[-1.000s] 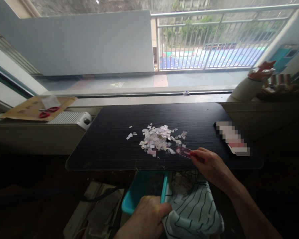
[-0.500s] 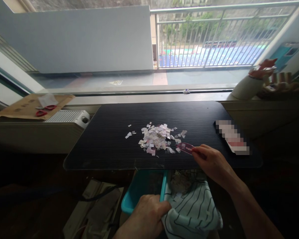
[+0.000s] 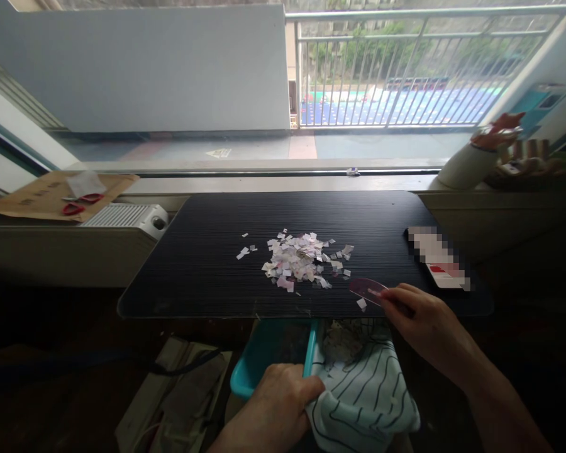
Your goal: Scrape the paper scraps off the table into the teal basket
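A heap of small paper scraps point(image 3: 295, 258) lies on the black tabletop point(image 3: 193, 277), with a few loose bits around it. My right hand point(image 3: 419, 314) pinches a thin translucent pink plastic piece with a curved edge point(image 3: 365, 289), held low over the tabletop to the right of the heap. One pale scrap point(image 3: 361, 304) is just below this piece, close to the front edge. Under that edge, my left hand point(image 3: 280, 402) is closed on the striped cloth bag point(image 3: 358, 390) where it meets the rim of a turquoise bin point(image 3: 245, 377). More scraps point(image 3: 342, 343) lie in the bag's opening.
A phone-like flat object point(image 3: 438, 258), partly blurred out, rests at the table's right. Red-handled scissors point(image 3: 80, 204) lie on brown paper point(image 3: 28, 192) at the left, beside a white radiator point(image 3: 127, 217). A white vase point(image 3: 466, 163) stands on the right of the windowsill.
My right hand has drawn the pink plastic piece right and slightly down, away from the heap. A scrap now lies near the front edge below it. My left hand stays on the bag.
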### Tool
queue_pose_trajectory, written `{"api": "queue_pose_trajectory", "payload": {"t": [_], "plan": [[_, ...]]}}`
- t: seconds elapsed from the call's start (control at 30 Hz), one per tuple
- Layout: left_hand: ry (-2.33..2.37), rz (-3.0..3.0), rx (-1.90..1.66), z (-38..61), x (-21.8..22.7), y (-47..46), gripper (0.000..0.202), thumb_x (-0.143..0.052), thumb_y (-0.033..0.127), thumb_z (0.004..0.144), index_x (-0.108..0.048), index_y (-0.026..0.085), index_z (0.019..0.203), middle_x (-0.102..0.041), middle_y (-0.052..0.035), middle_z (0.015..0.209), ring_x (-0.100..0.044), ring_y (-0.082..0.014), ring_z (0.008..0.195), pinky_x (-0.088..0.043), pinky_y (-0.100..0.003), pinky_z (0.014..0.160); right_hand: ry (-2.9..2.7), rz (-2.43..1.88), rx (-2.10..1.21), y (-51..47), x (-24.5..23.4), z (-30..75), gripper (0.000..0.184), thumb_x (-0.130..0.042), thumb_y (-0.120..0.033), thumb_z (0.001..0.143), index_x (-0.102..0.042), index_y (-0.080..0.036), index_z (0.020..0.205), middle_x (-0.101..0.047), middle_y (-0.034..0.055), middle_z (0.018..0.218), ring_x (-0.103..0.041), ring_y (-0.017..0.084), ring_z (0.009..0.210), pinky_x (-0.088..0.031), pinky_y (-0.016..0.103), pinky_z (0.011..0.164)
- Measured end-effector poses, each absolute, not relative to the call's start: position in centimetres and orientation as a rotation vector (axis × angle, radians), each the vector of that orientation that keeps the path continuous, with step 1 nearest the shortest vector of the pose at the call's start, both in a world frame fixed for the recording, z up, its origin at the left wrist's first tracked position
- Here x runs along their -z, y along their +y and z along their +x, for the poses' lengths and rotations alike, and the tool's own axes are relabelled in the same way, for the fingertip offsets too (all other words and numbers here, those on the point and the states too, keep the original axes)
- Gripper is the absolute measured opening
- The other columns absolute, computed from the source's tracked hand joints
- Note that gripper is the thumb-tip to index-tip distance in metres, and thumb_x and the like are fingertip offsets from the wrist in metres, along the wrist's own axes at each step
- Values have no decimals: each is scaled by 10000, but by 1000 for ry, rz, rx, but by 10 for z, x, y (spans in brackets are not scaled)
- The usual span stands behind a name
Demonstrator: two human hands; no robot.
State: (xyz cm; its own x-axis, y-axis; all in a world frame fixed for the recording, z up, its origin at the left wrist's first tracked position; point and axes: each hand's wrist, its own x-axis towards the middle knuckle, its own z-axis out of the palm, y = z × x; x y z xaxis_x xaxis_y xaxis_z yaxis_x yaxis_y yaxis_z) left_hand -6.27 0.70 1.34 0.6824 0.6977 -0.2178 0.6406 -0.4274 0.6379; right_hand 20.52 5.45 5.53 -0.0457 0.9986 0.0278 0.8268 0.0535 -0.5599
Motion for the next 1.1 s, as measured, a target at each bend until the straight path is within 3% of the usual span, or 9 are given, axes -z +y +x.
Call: {"api": "queue_pose_trajectory", "payload": {"t": [0.23, 0.53, 0.7, 0.9, 1.1], "plan": [[1036, 2223, -113, -62, -16, 4, 92, -583, 120, 776, -567, 205, 745, -603, 17, 709, -590, -156, 649, -298, -236, 541, -1999, -1735, -579, 80, -47, 177, 256, -487, -280, 900, -626, -194, 703, -566, -1, 703, -521, 113, 588, -341, 252, 553], [1049, 2204, -103, -65, -16, 5, 93, -582, 119, 779, -568, 203, 744, -599, 23, 716, -588, -147, 654, -315, -226, 553, -1985, -1743, -606, 79, -47, 180, 261, -486, -291, 894, -633, -193, 703, -551, -7, 687, -506, 110, 576, -339, 252, 552], [1044, 2208, -107, -65, -17, 5, 94, -574, 117, 777, -559, 200, 733, -600, 16, 708, -579, -151, 639, -308, -226, 539, -1930, -1777, -534, 81, -48, 181, 222, -496, -294, 884, -682, -196, 812, -576, 0, 717, -526, 122, 602, -361, 256, 576], [1040, 2199, -102, -65, -15, 5, 100, -564, 111, 784, -566, 196, 732, -611, 10, 715, -590, -155, 646, -326, -222, 542, -2003, -1790, -496, 84, -48, 181, 246, -485, -275, 878, -648, -198, 710, -577, 0, 699, -525, 120, 586, -351, 255, 557], [1043, 2242, -81, -64, -13, 5, 90, -579, 118, 779, -600, 205, 771, -625, 4, 730, -609, -174, 666, -346, -230, 561, -2007, -1775, -501, 84, -50, 180, 234, -479, -273, 880, -651, -199, 739, -580, -1, 704, -531, 119, 591, -351, 251, 560]]}}
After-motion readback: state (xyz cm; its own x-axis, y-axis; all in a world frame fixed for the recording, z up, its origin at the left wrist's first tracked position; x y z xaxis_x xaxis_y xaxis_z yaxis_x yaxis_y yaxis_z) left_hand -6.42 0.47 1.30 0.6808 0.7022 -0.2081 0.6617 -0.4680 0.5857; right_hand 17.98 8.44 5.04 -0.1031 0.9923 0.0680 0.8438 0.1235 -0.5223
